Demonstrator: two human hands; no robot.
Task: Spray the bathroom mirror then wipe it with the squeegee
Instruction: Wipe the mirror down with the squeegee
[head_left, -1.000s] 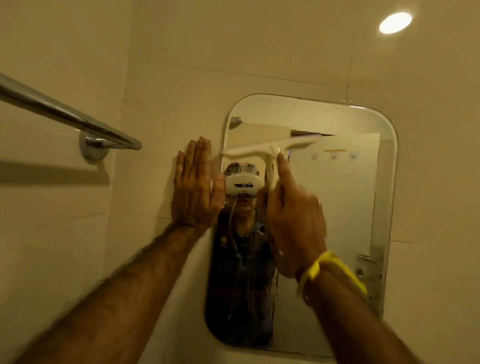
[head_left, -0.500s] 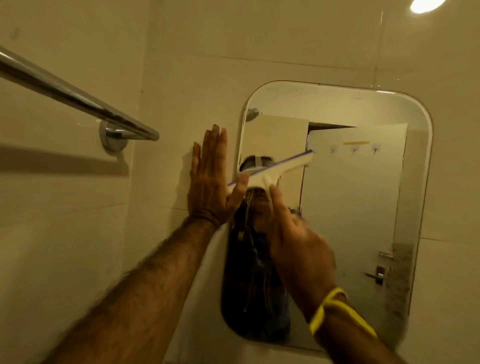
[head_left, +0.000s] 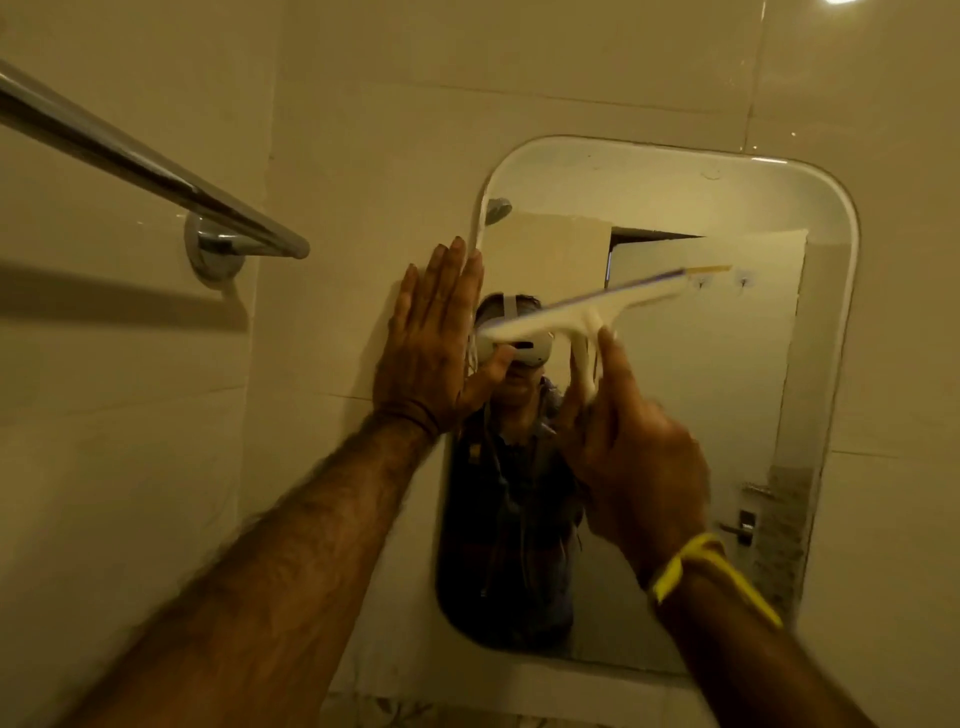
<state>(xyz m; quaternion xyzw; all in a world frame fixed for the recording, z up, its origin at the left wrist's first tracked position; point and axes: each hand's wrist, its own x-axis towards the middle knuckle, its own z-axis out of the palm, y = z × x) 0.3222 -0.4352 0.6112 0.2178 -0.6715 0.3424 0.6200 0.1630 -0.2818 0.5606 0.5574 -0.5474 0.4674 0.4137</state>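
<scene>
A rounded rectangular mirror (head_left: 727, 395) hangs on the tiled wall ahead. My right hand (head_left: 639, 462) grips the handle of a white squeegee (head_left: 576, 312), whose blade lies tilted across the mirror's upper left part, right end higher. My left hand (head_left: 431, 353) is pressed flat, fingers up, against the wall at the mirror's left edge, its thumb over the glass. A yellow band (head_left: 691, 566) circles my right wrist. No spray bottle is in view.
A chrome towel bar (head_left: 130, 161) juts from the left wall at head height, its end mount (head_left: 215, 249) close to my left hand. Cream tiles (head_left: 519, 78) surround the mirror. The mirror reflects a person, a door and a door handle.
The squeegee blade has slid down the mirror's left part and tilted, left end lower. My left hand has stayed flat on the wall. The view has shifted so the mirror sits further right.
</scene>
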